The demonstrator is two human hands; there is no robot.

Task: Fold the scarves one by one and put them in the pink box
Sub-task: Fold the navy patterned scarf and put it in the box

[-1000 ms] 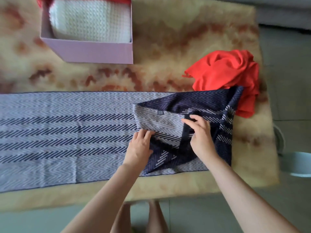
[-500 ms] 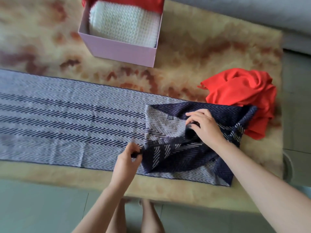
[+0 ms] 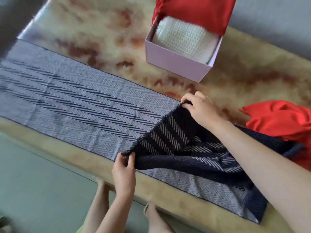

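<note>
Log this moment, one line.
folding navy scarf; left hand pinches near corner; right hand pinches far corner; pink box holds white scarf

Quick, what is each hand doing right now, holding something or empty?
Left hand: pinches the near corner of the blue scarf at its turned-over end.
Right hand: grips the far corner of that end.

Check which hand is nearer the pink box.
Right. The right hand pinches the herringbone scarf's far corner, just short of the pink box's front wall. The left hand pinches the corner on the scarf's opposite, near edge, farther off.
</note>
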